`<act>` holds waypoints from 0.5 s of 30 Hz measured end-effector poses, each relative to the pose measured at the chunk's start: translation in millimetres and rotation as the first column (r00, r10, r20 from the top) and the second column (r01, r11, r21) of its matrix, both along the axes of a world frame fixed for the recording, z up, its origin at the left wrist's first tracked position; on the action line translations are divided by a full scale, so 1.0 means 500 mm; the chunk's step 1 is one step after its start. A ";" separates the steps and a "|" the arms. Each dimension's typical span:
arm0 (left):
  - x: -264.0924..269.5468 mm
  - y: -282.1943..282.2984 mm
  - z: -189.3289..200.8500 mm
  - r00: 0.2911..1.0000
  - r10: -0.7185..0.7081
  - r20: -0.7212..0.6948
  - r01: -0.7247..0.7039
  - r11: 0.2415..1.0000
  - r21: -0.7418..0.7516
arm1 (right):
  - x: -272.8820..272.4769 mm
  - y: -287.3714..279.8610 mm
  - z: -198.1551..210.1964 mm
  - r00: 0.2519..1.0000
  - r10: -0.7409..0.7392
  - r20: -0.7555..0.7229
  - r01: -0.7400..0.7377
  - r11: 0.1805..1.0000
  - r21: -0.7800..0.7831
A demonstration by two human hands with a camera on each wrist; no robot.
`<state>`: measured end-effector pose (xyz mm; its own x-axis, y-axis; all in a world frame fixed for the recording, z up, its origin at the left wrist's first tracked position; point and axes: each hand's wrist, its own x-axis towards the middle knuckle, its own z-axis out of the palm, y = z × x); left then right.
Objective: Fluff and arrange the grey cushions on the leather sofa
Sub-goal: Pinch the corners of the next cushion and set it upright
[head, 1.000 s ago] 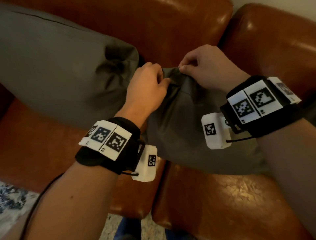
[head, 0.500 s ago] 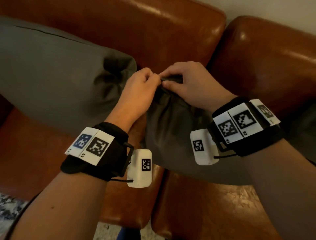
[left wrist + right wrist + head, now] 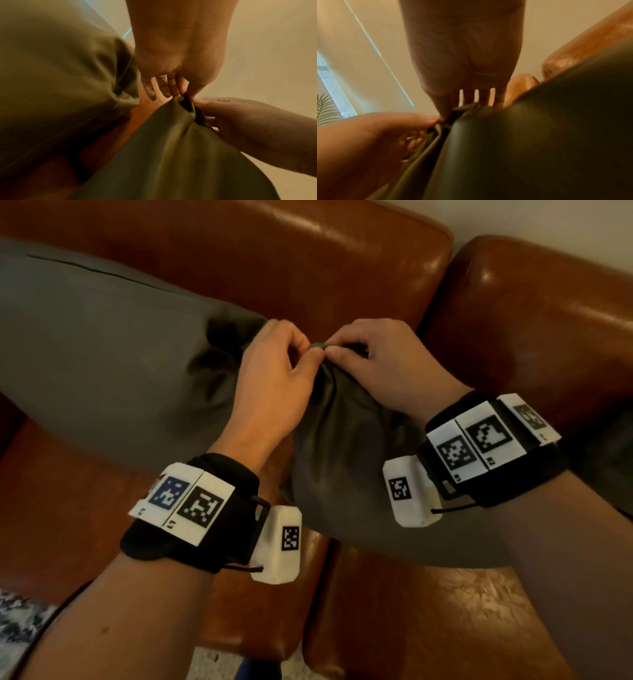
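Observation:
Two grey cushions lean against the brown leather sofa. The larger cushion lies at the left, its right corner crumpled. The smaller, darker cushion stands in the middle over the seat gap. My left hand and right hand meet at its top corner and both pinch the fabric there. In the left wrist view my left hand pinches the bunched corner while my right hand holds it from the right. In the right wrist view the dark cushion fills the lower right.
The sofa has two back cushions and two seat cushions with a gap between them. A patterned rug shows at the lower left. A pale wall runs behind the sofa. A window blind and a plant leaf show at the left.
Both hands have closed in on each other at the smaller cushion's top corner, and their fingertips now meet there. My view has tilted so the sofa back and wall show more.

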<state>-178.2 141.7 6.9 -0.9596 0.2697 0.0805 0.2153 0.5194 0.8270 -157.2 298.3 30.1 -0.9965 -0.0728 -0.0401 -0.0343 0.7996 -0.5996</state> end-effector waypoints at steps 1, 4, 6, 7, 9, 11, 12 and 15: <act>-0.002 0.002 0.003 1.000 -0.003 0.017 0.003 1.000 0.005 | 0.000 0.002 0.003 1.000 0.017 0.012 -0.016 1.000 -0.022; 0.001 0.011 0.002 0.995 -0.001 0.096 -0.004 0.999 0.052 | -0.002 0.012 0.014 0.999 0.041 0.017 -0.040 0.998 -0.049; 0.012 0.016 -0.004 0.991 0.026 0.134 -0.043 0.991 0.130 | -0.006 0.017 0.019 0.999 0.037 0.032 -0.037 0.999 -0.010; 0.020 0.016 -0.009 0.990 0.036 0.134 -0.056 0.987 0.151 | -0.009 0.018 0.020 0.999 0.034 0.040 -0.035 0.999 0.019; 0.034 0.015 -0.018 0.994 0.036 0.101 -0.048 0.992 0.120 | -0.015 0.018 0.021 0.998 0.025 0.058 -0.029 0.998 0.063; 0.031 0.008 -0.020 0.998 0.023 0.062 -0.028 0.997 0.074 | -0.018 0.017 0.022 0.996 0.019 0.092 -0.027 0.996 0.084; 0.022 0.004 -0.017 0.999 0.021 0.048 -0.024 0.997 0.070 | -0.019 0.017 0.024 0.993 0.023 0.113 -0.033 0.995 0.089; -0.007 -0.008 0.000 0.999 -0.001 0.050 -0.003 0.996 0.085 | -0.018 0.020 0.034 0.988 0.059 0.145 -0.069 0.996 0.062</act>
<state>-181.7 137.8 6.8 -0.9633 0.2627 0.0555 0.1724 0.4469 0.8778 -166.2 308.2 46.9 -0.9736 -0.1289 -0.1882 -0.0049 0.8366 -0.5478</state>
